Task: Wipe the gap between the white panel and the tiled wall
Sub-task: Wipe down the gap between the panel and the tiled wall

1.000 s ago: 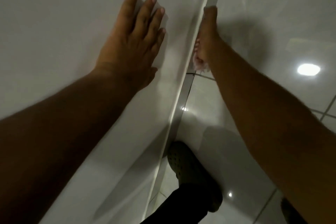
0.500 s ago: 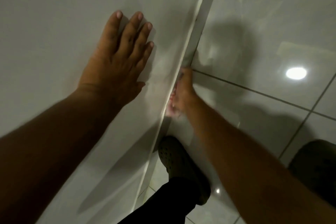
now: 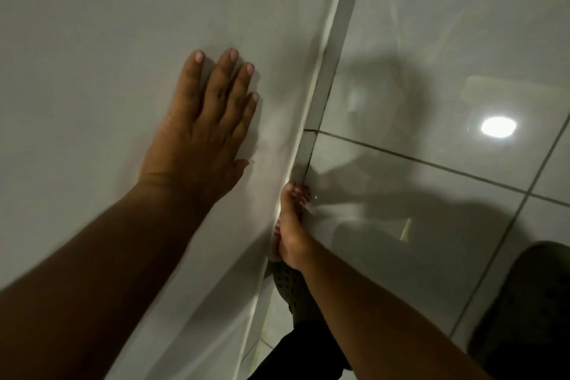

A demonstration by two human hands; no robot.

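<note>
The white panel fills the left half of the head view. The glossy tiled wall fills the right. A narrow gap with a pale strip runs between them from top to bottom. My left hand lies flat on the panel, fingers spread a little and holding nothing. My right hand is wedged edge-on in the gap, low down, below a grout line. It is closed on a pinkish cloth, of which only a small bit shows by the panel's edge.
A green perforated shoe and a dark trouser leg are directly under my right hand. A second dark shoe shows at the lower right. A ceiling lamp is reflected in the tiles, which dark grout lines cross.
My right hand has slid down the gap, from high above the grout line to below it. My left hand has stayed flat on the panel and appears slightly lower in view.
</note>
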